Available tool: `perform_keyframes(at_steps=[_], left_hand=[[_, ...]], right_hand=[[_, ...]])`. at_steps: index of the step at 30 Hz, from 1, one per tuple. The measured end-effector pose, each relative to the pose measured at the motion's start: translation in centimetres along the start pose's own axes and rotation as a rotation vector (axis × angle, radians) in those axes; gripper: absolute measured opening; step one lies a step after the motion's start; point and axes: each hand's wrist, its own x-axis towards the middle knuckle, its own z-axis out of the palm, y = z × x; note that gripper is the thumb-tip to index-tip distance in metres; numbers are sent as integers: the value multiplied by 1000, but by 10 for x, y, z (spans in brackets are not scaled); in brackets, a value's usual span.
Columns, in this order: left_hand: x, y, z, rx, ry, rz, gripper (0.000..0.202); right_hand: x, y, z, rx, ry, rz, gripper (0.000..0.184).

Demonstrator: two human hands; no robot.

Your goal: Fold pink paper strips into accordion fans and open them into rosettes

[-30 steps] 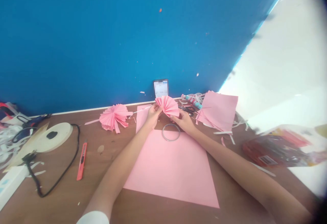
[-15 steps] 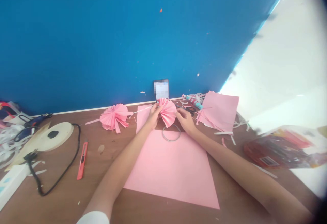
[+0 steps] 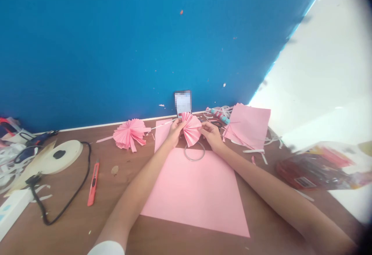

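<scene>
A pleated pink paper fan (image 3: 192, 130) is held up between my two hands, over the far edge of a large pink paper sheet (image 3: 194, 193). My left hand (image 3: 175, 131) pinches its gathered left side. At its right edge, my right hand (image 3: 211, 134) closes its fingers on the pleats. A thin grey wire ring (image 3: 194, 155) lies on the sheet just below the fan. To the left rests a fuller pleated pink paper flower (image 3: 130, 134) with loose strips sticking out.
A phone (image 3: 183, 103) leans on the blue wall. Left are a red utility knife (image 3: 93, 183), a tape roll (image 3: 65, 156), a black cable (image 3: 87, 169) and a white power strip (image 3: 13, 210). Right are stacked pink sheets (image 3: 251, 125), paper scraps and a plastic bag (image 3: 316, 169).
The fan has tilted slightly and its pleats face a little more toward me. My right fingers have shifted slightly along its right edge. The other objects have stayed put.
</scene>
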Motion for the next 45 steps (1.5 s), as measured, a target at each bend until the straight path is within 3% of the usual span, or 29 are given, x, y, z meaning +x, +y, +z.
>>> perform_keyframes(at_steps=[9,15,20,27,34,39,45], left_hand=[[2,-6,1,-42,24,21,41],[8,-14,-4,-44,103,48,38],[5,-8,-3,-70,54,31,35],[4,-6,0,-46,39,42,46],[4,-7,0,28,-53,74,41],[-2,-5,5,188,-162,75,39],[-1,-7,2,162,-77,68,39]], right_hand=[[-1,-7,-1,-12,112,18,15],[-3,-5,-1,8,54,-9,12],[-2,-2,-1,16,31,2,13],[-2,-2,-1,15,20,0,9],[-2,-3,-4,55,108,-37,20],[0,-1,0,-22,-3,-109,30],[1,5,0,-46,-13,-85,38]])
